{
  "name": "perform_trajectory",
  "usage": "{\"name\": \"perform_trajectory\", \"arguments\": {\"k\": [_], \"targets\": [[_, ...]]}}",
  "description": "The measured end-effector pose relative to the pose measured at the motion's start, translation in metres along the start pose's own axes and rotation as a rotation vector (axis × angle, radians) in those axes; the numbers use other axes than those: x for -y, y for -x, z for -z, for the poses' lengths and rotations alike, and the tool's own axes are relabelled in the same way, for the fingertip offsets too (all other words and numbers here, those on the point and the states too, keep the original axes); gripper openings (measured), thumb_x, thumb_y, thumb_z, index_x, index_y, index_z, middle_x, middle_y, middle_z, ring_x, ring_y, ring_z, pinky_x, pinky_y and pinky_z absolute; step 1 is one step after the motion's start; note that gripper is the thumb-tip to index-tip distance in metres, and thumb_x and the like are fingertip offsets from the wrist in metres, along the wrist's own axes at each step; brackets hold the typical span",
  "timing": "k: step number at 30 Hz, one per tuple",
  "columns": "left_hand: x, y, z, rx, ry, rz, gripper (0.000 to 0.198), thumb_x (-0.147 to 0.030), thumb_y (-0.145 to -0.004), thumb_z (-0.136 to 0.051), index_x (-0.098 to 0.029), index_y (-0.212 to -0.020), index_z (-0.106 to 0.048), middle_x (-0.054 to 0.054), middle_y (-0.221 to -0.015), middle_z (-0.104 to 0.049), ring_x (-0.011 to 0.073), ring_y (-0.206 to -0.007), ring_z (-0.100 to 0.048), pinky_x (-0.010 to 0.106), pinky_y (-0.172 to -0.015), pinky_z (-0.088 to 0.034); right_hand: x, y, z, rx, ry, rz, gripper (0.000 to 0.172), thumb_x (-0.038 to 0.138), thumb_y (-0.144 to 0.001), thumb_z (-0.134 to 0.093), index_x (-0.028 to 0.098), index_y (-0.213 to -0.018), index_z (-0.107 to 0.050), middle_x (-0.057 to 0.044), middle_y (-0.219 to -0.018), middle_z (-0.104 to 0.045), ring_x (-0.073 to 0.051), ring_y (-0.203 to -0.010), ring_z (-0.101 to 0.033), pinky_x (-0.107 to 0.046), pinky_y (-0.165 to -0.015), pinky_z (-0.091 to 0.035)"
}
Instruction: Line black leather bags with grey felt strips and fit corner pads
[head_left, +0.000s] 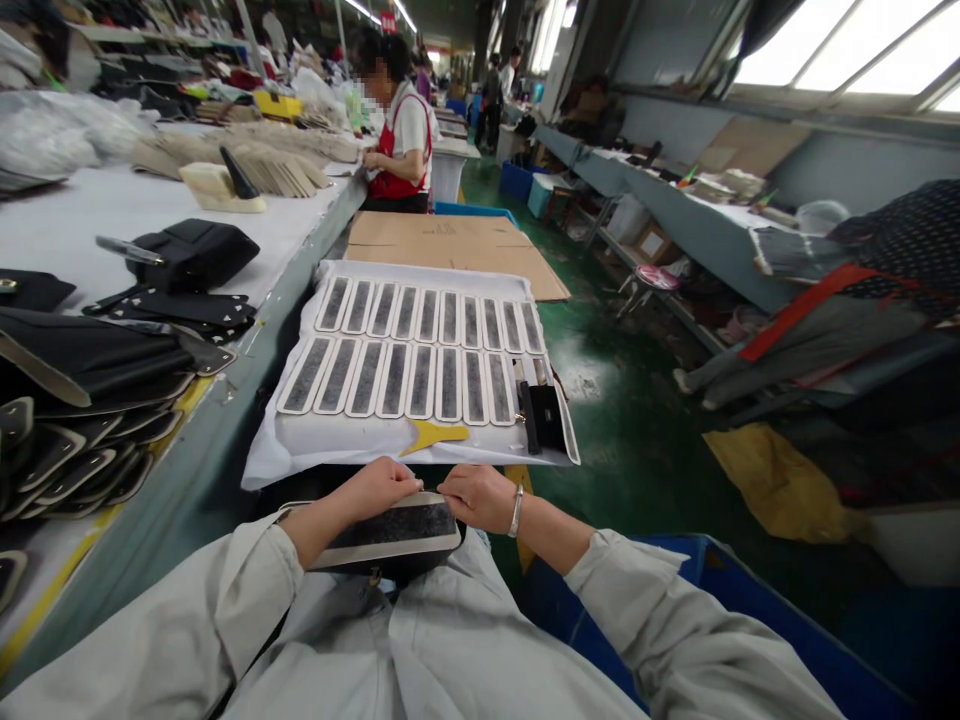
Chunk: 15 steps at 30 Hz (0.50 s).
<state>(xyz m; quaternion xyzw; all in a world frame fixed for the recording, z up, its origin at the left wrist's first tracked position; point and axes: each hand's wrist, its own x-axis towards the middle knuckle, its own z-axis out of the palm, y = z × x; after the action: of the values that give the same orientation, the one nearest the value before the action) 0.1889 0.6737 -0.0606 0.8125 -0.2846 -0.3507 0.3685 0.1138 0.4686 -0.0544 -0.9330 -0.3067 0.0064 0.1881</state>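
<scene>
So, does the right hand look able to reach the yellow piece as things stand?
Probably yes: the yellow piece lies uncovered on the white sheet, just beyond the right hand, though that hand is occupied at the pale-rimmed black item.

Uneven daylight lit a wide-angle view, dim toward the lower right.
Daylight entered through the slanted, metal-framed glass windows [855,60] at 2 o'clock, their panes burnt out to white; slim white ceiling tubes [405,15] glowed near 12. The glossy green painted floor [585,375] carried a pale glare at 3, while the deep-blue plastic bin [720,570] at 4 sank into shadow. Toward the centre, the white cloth-covered board [360,440] looked evenly lit and fairly crisp. Lens distortion stretched and softened the crumpled clear plastic bags [67,130] at 10 o'clock, and a mosaic patch hid the face of the red-aproned, white-shirted person [409,130] at 11.
</scene>
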Motion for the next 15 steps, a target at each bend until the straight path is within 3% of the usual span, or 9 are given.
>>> {"name": "perform_trajectory", "arguments": {"k": [2,7,10,12,15], "targets": [[-0.001,-0.006,-0.001,0.026,0.023,0.005,0.038,-0.04,-0.075,-0.05,-0.01,-0.063,-0.068,0.0,-0.047,-0.054,0.0121,-0.046,-0.044,0.024,-0.046,-0.029,0.003,0.001,0.001,0.013,0.012,-0.003,0.025,0.018,-0.086,-0.042,0.015,-0.091,-0.067,-0.008,-0.086,-0.065,-0.016,-0.081,-0.058,-0.025,-0.073,-0.046],[-0.005,-0.008,-0.001,0.029,0.022,-0.021,0.03,-0.032,-0.067,-0.057,-0.01,-0.079,-0.074,0.006,-0.07,-0.07,0.0181,-0.066,-0.058,0.024,-0.061,-0.039,0.011,-0.001,0.006,0.046,0.019,-0.008,0.026,0.019,-0.085,-0.041,0.014,-0.086,-0.067,-0.009,-0.083,-0.065,-0.016,-0.081,-0.057,-0.025,-0.071,-0.044],[-0.006,-0.005,-0.001,-0.004,-0.007,-0.037,0.03,-0.03,-0.067,-0.056,-0.01,-0.078,-0.075,0.008,-0.074,-0.071,0.0188,-0.069,-0.059,0.024,-0.064,-0.039,0.006,-0.012,0.012,0.101,-0.024,-0.134,0.034,0.026,-0.088,-0.041,0.013,-0.072,-0.068,-0.007,-0.073,-0.063,-0.014,-0.071,-0.055,-0.024,-0.065,-0.042],[-0.005,-0.005,0.0,-0.008,-0.015,-0.045,0.03,-0.029,-0.068,-0.054,-0.011,-0.079,-0.075,0.007,-0.072,-0.07,0.0178,-0.068,-0.059,0.024,-0.063,-0.039,-0.006,-0.025,0.015,0.224,-0.145,-0.284,0.038,0.034,-0.087,-0.045,0.013,-0.066,-0.068,-0.004,-0.063,-0.06,-0.012,-0.061,-0.052,-0.023,-0.058,-0.039],[-0.004,-0.006,0.001,-0.003,-0.022,-0.054,0.03,-0.029,-0.069,-0.053,-0.011,-0.079,-0.075,0.005,-0.067,-0.069,0.017,-0.066,-0.058,0.023,-0.06,-0.038,-0.027,-0.043,0.012,0.498,-0.456,-0.434,0.025,0.034,-0.079,-0.058,0.014,-0.082,-0.073,0.0,-0.063,-0.062,-0.009,-0.054,-0.051,-0.02,-0.053,-0.04]]}}
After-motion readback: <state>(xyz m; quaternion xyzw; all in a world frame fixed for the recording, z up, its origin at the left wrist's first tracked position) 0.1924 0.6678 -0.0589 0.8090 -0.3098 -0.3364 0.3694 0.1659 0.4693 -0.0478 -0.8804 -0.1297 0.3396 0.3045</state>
